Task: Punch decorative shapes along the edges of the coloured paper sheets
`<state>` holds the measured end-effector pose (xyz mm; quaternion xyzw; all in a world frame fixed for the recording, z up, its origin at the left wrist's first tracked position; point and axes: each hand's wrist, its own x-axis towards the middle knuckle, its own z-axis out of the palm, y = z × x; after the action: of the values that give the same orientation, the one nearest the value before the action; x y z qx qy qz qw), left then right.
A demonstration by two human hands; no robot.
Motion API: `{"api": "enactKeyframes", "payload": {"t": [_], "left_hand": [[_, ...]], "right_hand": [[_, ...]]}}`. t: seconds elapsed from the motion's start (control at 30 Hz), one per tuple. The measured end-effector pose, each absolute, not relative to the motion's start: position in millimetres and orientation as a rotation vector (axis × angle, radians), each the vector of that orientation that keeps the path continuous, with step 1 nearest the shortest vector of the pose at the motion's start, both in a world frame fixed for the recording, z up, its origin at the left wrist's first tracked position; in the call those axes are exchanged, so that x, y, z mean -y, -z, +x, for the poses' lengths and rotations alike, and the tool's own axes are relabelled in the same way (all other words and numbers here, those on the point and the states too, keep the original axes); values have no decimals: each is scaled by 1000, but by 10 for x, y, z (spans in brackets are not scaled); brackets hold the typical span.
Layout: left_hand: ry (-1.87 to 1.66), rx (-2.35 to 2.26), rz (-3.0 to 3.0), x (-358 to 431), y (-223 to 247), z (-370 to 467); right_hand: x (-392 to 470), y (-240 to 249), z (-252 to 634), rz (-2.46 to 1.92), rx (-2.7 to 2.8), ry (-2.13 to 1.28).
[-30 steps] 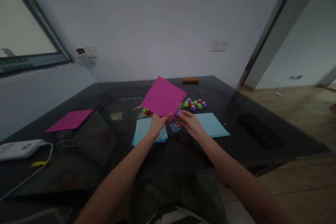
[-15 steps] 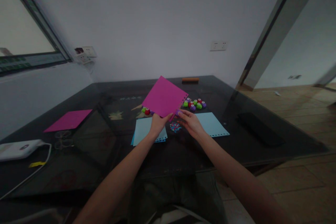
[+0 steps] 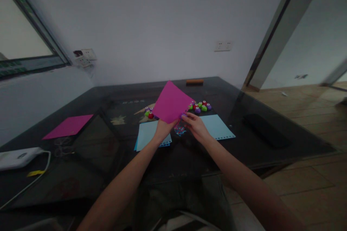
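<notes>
My left hand (image 3: 163, 129) is closed on the lower corner of a sheet of pink paper (image 3: 172, 101), holding it tilted above the table. Small holes run along the sheet's right-hand edge. Between the fingers of my right hand (image 3: 195, 124) is a small purple craft punch (image 3: 184, 115), set at the paper's lower right edge. Beneath the hands lies a little pile of blue and pink paper bits (image 3: 179, 131). Pale blue sheets (image 3: 151, 135) lie by my left wrist, and another pale blue sheet (image 3: 217, 126), punched along its near edge, lies by my right forearm.
Several coloured punches (image 3: 200, 107) stand behind my right hand; more (image 3: 149, 112) sit left of the raised sheet. Another pink sheet (image 3: 69, 126), a white device with a cable (image 3: 21, 158) and a dark flat object (image 3: 267, 130) are on the black table. A brown cylinder (image 3: 194, 81) lies at the back.
The raised pink sheet has turned and shifted slightly, uncovering more punches on its left. Both hands keep their grip near the same edge. The whole view has shifted a little.
</notes>
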<state>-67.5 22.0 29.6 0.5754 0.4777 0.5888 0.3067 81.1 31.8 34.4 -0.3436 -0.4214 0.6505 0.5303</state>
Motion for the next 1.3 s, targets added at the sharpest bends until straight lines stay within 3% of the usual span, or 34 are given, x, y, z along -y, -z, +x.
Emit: {"api": "enactKeyframes", "payload": {"t": [1.3], "left_hand": [[-1452,-1434,1673,-256,-249,-726]], "right_hand": [[-322,-286,786,-772,1023,-1512]]}}
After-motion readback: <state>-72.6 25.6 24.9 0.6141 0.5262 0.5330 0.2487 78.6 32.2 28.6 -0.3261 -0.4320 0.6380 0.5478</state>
